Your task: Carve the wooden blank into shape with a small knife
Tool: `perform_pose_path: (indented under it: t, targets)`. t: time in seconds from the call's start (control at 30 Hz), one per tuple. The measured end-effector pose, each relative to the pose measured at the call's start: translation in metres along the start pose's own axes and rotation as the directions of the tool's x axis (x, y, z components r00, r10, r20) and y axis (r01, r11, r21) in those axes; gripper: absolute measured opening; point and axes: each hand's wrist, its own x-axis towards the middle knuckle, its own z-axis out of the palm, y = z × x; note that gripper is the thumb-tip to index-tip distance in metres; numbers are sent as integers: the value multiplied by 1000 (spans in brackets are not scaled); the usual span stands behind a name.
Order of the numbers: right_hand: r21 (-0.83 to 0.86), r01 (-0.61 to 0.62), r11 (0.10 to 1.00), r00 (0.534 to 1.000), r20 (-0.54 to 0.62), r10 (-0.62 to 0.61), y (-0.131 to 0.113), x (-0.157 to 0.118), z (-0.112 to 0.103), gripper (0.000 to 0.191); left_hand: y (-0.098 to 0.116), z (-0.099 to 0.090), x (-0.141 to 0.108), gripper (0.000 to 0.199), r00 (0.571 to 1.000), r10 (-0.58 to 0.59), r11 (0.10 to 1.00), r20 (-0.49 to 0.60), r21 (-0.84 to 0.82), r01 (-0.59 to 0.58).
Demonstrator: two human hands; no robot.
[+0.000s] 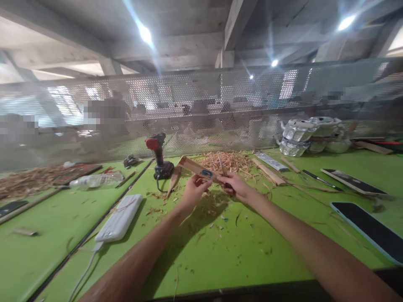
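A flat strip of wood (190,165) with a blue mark is held slantwise above the green table (245,247). The fingers of my left hand (195,191) are curled round its lower edge near the middle. At its right end my right hand (234,186) grips the strip, and a thin upright tool or stick (222,165) rises from those same fingers; its lower part is hidden. Behind my hands lies a heap of wood shavings (225,162). Small chips are scattered on the table under the hands.
A red and black cordless drill (160,156) stands behind my left hand, beside a pointed wood piece (174,181). Left lie a white power bank (120,218) and plastic bottle (97,180). Right are a phone (368,228), wood strips (269,172) and foil-like containers (296,138). A perforated screen (195,126) stands behind.
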Motion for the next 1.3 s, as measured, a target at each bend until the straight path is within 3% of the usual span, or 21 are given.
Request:
perform_pose_path:
  t: [0.13,0.23,0.33,0.4,0.47,0.6,0.67,0.73,0.8,0.9,0.97,1.13,1.3]
  targets:
    - [30,95,995,994,50,-96,-3,8,-32,18,11,-5,-4,25,975,-72,994,211,94,53]
    - [124,143,982,977,144,-160,-3,14,-48,24,13,-7,-6,25,909,-271,961,316,41,272]
    - [78,184,980,972,136,-193,-1,18,-50,24,5,-7,-8,33,811,-398,900,429,11,436]
    - [30,206,978,975,83,-208,0,18,-47,26,1,-6,-11,41,749,-422,889,511,70,453]
    - [11,226,974,974,31,-226,0,18,-43,30,0,-4,-14,43,725,-429,897,539,156,414]
    - [-96,267,959,957,-89,-275,-2,18,-35,31,6,2,-20,41,769,-442,895,461,281,346]
    - [-279,348,895,898,-176,-404,-3,18,-32,22,6,4,-20,41,764,-462,887,450,246,392]
    - [-506,381,774,815,-210,-539,-3,17,-28,18,5,5,-19,42,760,-455,886,464,150,439]
    - [-662,344,666,800,-164,-577,-2,14,-23,26,3,5,-16,42,791,-422,895,443,66,441]
    - [-734,328,594,866,-17,-500,3,9,-11,31,3,5,-10,45,854,-387,911,347,5,411]
    - [-727,378,573,873,75,-481,6,6,-2,33,4,3,-6,50,882,-357,921,307,-44,388]
    - [-691,537,483,797,230,-558,13,2,8,31,3,-5,1,58,911,-306,939,276,-72,337]
    - [-690,635,346,701,327,-634,19,9,-3,31,-4,-10,3,54,917,-285,955,280,3,296]
